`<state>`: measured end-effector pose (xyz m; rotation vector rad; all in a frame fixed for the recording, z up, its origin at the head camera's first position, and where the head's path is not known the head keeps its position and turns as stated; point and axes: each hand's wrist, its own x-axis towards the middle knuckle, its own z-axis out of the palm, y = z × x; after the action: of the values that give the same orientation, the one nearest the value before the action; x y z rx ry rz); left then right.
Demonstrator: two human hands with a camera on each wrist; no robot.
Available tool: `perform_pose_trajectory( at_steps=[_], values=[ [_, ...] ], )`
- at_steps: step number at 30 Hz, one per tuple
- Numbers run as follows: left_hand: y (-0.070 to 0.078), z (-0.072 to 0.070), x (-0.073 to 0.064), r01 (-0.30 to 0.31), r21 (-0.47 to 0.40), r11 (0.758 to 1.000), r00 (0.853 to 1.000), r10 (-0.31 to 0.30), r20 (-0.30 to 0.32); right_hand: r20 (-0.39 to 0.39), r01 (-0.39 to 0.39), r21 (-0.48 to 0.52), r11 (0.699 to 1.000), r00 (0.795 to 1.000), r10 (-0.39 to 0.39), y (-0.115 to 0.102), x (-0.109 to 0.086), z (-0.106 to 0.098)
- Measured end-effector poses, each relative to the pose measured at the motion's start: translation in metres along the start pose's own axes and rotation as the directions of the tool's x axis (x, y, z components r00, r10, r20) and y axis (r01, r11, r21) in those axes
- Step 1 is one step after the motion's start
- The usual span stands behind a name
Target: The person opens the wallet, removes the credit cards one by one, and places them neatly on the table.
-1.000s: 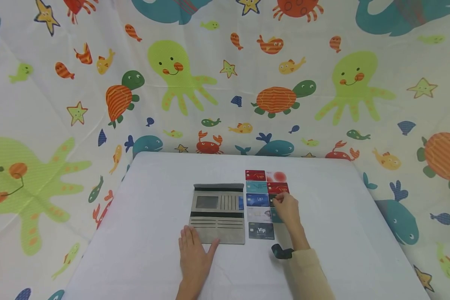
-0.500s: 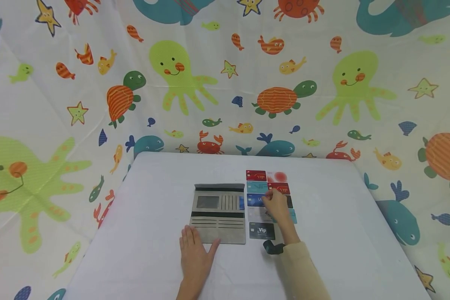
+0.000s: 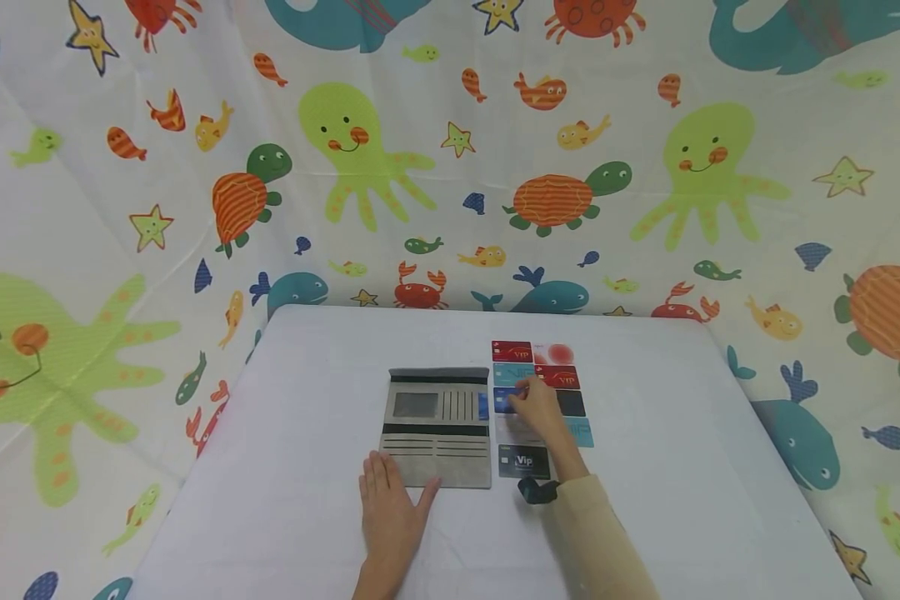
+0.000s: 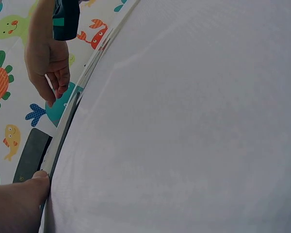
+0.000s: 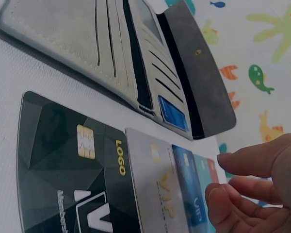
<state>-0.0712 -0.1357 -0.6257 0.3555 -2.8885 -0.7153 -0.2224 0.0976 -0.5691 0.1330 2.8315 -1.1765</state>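
Observation:
A grey wallet (image 3: 465, 471) lies unfolded on the white table, with slits for cards and a blue card (image 5: 173, 114) in one slot. My left hand (image 3: 392, 508) rests flat on the wallet's lower left edge, fingers straight. In the left wrist view, its thumb (image 4: 36, 187) touches that edge. Beside the wallet, two columns of bank-style cards lie flat. My right hand (image 3: 540, 412) hovers over the left column, by a blue VIP card (image 3: 502, 401), which it partly covers. In the right wrist view, thumb and fingers are slightly bent and apart, with nothing between them.
Red cards (image 3: 512, 351) lie at the back of the columns, and a dark Vip card (image 3: 523, 461) lies at the front. A teal card (image 3: 582, 432) ends the right column. A cloth printed with sea animals (image 3: 555, 200) hangs behind the white table (image 3: 285, 467).
My right hand has moved left, from the dark card in the right column to the blue VIP card, uncovering the dark and teal cards. The left hand has stayed in place.

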Motion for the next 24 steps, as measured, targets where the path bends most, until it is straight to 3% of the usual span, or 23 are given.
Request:
perform_pose_trajectory(
  at_steps=[12, 24],
  values=[
    [0.001, -0.001, 0.001, 0.010, 0.018, 1.000, 1.000, -0.010, 0.017, 0.102, 0.008, -0.030, 1.000, 0.995, -0.005, -0.016, 0.005, 0.006],
    [0.001, 0.000, 0.000, -0.001, 0.017, 1.000, 1.000, 0.001, 0.004, 0.230, 0.057, -0.065, 0.996, 0.972, -0.040, -0.029, 0.009, 0.016]
  ],
)
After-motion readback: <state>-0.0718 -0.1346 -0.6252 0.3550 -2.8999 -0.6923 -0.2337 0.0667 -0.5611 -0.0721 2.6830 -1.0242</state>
